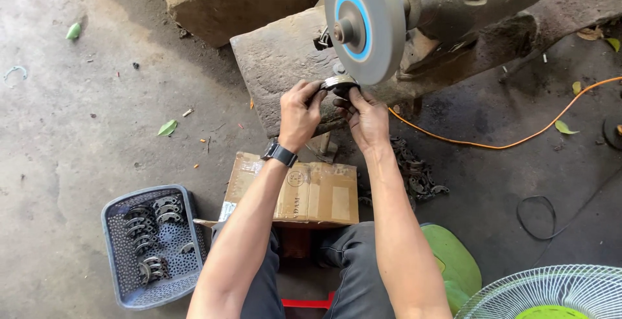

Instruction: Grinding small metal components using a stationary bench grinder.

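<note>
Both hands grip one curved grey metal piece (338, 84), pressed to the lower rim of the round grey grinding wheel with a blue ring (364, 24). Left hand (299, 113) — fingers (311, 91) curled tight on the piece's left end. Right hand (367, 117) — fingers (345, 102) closed on its right end. Brown cardboard box (321, 196) sits on the concrete floor below; grey perforated plastic basket (120, 264) holds similar pieces, well apart.
</note>
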